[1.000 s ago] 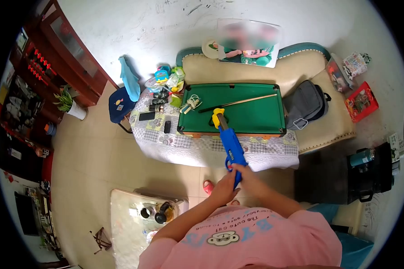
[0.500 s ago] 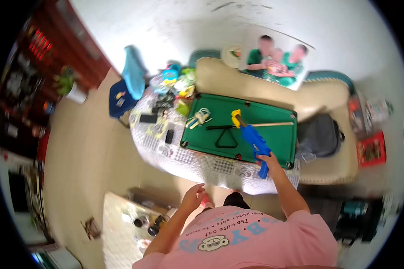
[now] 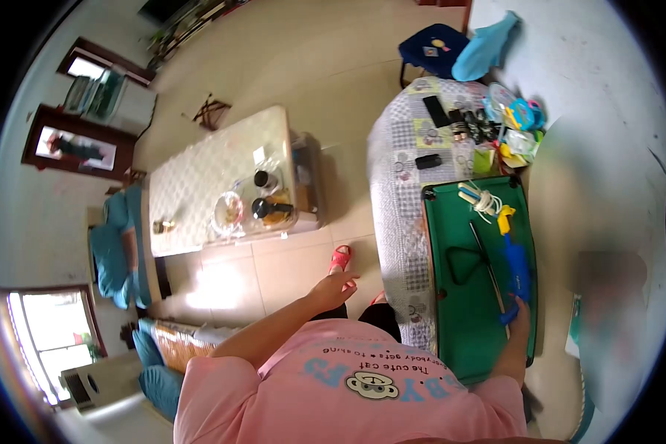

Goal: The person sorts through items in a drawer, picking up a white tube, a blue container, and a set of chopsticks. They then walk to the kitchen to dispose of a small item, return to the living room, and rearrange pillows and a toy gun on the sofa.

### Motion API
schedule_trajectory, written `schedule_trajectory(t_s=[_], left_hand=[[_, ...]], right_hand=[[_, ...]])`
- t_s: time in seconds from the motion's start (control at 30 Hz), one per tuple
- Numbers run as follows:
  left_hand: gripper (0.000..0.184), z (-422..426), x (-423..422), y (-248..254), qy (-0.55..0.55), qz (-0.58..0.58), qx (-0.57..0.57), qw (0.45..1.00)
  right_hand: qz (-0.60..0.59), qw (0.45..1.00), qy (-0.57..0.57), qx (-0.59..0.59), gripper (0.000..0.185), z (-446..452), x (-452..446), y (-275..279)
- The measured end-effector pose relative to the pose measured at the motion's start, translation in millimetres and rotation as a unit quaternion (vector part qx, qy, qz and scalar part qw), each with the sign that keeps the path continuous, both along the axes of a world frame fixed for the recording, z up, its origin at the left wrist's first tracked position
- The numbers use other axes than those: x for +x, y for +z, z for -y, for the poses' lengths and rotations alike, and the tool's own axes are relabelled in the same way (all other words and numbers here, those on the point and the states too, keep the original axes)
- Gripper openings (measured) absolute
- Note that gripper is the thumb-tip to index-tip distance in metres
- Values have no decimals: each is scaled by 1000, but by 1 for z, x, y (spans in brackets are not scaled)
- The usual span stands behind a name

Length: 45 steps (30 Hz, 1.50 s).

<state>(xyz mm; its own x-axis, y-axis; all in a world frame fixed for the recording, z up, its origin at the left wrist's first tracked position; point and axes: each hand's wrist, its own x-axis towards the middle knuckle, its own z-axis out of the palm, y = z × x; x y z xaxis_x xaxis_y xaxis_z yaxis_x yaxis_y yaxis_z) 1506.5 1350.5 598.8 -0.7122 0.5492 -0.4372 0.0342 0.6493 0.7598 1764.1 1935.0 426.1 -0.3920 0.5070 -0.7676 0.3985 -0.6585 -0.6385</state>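
Note:
My right hand (image 3: 521, 309) is wrapped around the grip of a blue toy gun (image 3: 517, 265) with a yellow muzzle (image 3: 505, 220). The gun is over the green mini pool table (image 3: 459, 333), along its right side. A cue stick (image 3: 491, 277) and a black triangle rack (image 3: 462, 265) lie on the felt beside it. Near the far end is a bundle of white cord (image 3: 485, 205) with pale handles. My left hand (image 3: 333, 291) hangs in front of my body above the floor, holding nothing, its fingers loosely apart.
The pool table rests on a cloth-covered table (image 3: 396, 214) with small black items and colourful packets (image 3: 520, 144) at its far end. A blue chair (image 3: 436, 50) stands beyond. To the left, a low table (image 3: 214, 163) carries a dark-lidded jar (image 3: 265, 180), a pitcher (image 3: 270, 209) and a bowl (image 3: 228, 212).
My view has swung left, so the pool table now appears on the right and the low table is fully visible. The toy gun stays in my right hand.

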Motion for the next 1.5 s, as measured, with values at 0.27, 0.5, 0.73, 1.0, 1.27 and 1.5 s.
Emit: schedule_trajectory(t_s=[0.27,0.5,0.73,1.0,1.27,1.5], left_hand=[[31,4,8,13,33,-30,-29,999],[33,35,8,25,90,-11,-36,995],[35,125,-13,24,123,-2,17,992],[34,268,-86,14,156,-9,61,986],[34,323,-161,31,135,-26,92,986],[34,316,-232,-3,161,-33,144,976]], right_hand=[[325,851,134,390,49,-121,27,-147],[52,855,345,382,36,80,-75,-36],[-39,687,663,295,33,321,-127,3],[98,693,641,314,38,402,-218,85],[176,744,563,312,39,417,-251,124],[-4,735,357,576,37,414,-430,249]])
